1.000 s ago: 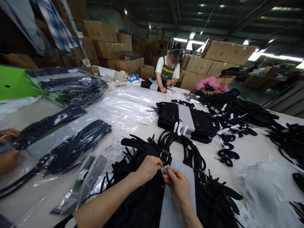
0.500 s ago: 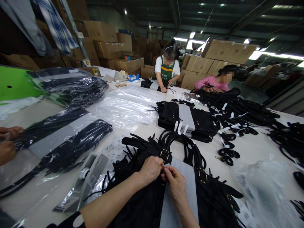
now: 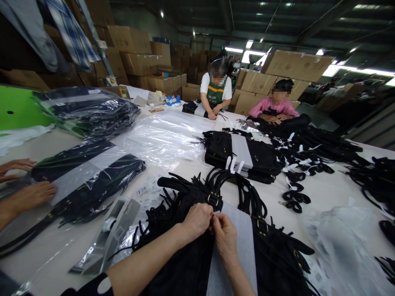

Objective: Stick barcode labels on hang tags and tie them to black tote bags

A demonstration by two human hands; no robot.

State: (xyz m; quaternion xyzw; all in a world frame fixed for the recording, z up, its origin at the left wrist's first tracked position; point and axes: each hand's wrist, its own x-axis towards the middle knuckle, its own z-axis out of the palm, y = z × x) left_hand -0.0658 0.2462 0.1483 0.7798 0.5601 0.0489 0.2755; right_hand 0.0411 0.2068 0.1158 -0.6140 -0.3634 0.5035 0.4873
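Note:
A black fringed bag [image 3: 197, 255] lies in front of me, a pale paper strip [image 3: 231, 255] across its middle and brass buckles on its straps. My left hand [image 3: 197, 220] is closed in a pinch just below one buckle [image 3: 213, 200]. My right hand [image 3: 224, 234] pinches against it from the other side, fingertips meeting over the paper's edge. Whatever small thing sits between the fingertips is hidden. Black looped handles [image 3: 243, 189] arch up beyond my hands, with white ties [image 3: 233, 164] standing near them.
At left, a co-worker's hands [image 3: 33, 197] touch a plastic-wrapped black bag [image 3: 101, 181]. A grey label dispenser [image 3: 106, 234] stands beside my left forearm. Stacked black bags [image 3: 216, 152], black straps [image 3: 296, 197] and clear plastic [image 3: 342, 242] lie around. Two people work across the table.
My hands stay pinched together at nearly the same spot, the right one shifting slightly left. The co-worker's hands at left have moved right and opened out over the wrapped bag.

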